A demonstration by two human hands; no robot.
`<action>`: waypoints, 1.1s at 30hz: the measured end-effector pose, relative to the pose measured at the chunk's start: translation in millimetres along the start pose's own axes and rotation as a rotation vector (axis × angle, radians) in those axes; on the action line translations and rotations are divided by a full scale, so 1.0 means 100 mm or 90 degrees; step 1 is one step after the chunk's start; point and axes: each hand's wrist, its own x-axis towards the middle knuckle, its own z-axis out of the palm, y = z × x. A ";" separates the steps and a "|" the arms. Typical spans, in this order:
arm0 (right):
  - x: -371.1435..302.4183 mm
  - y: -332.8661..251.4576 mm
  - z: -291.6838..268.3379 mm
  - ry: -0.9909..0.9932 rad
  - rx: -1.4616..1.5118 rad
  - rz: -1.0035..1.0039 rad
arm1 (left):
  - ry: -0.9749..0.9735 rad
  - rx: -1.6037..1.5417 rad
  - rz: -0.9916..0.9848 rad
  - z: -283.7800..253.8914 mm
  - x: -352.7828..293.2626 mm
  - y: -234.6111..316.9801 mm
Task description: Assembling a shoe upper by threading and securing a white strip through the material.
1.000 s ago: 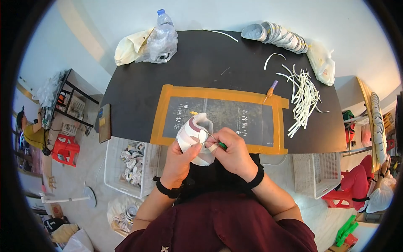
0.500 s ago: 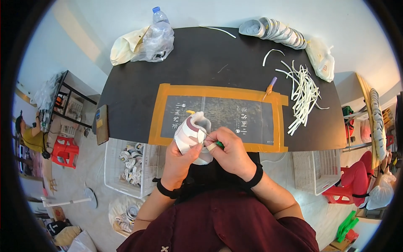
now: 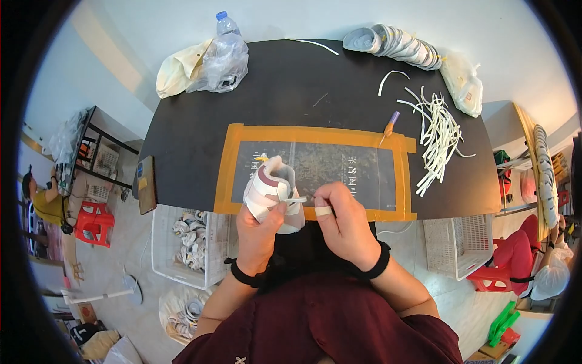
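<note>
My left hand (image 3: 259, 233) is closed around a small shoe upper (image 3: 265, 193), white with pale pink and maroon panels and a yellow tab at its top. The upper stands upright, its opening facing up and to the right. A short white lace end (image 3: 295, 200) sticks out of its side toward my right hand. Just to the right, my right hand (image 3: 344, 224) is apart from the upper, with thumb and fingertips pinched together. A beige band wraps one of its digits. Whatever lies in those fingers is hidden.
Below the hands lies a dark sheet taped down with orange tape (image 3: 315, 133). At right are loose white laces (image 3: 439, 142) and an orange-and-purple-handled tool (image 3: 391, 124). Stacked uppers (image 3: 400, 48) lie at the back; a phone (image 3: 145, 182) sits left. White crates (image 3: 209, 255) flank me below.
My right hand has moved right, away from the upper. The green-handled, thin metal tool it held has gone from sight. The lace end now shows; the upper shifted slightly left and up.
</note>
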 end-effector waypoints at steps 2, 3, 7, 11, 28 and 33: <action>-0.02 -0.06 -0.02 -0.026 0.000 -0.006 | 0.007 0.008 0.013 0.03 0.03 -0.01; -0.03 -0.05 0.01 -0.048 0.020 -0.004 | 0.012 0.025 0.029 0.04 0.05 -0.04; -0.04 -0.04 0.09 -0.049 0.055 0.016 | 0.014 0.076 0.055 0.05 0.06 -0.07; -0.03 0.00 0.11 -0.042 0.052 0.023 | 0.019 0.067 0.064 0.07 0.07 -0.07; 0.04 -0.01 0.05 -0.114 0.082 0.080 | 0.011 0.110 0.082 0.06 0.08 -0.11; 0.01 0.01 0.05 -0.114 0.126 0.094 | 0.021 0.069 0.067 0.09 0.08 -0.11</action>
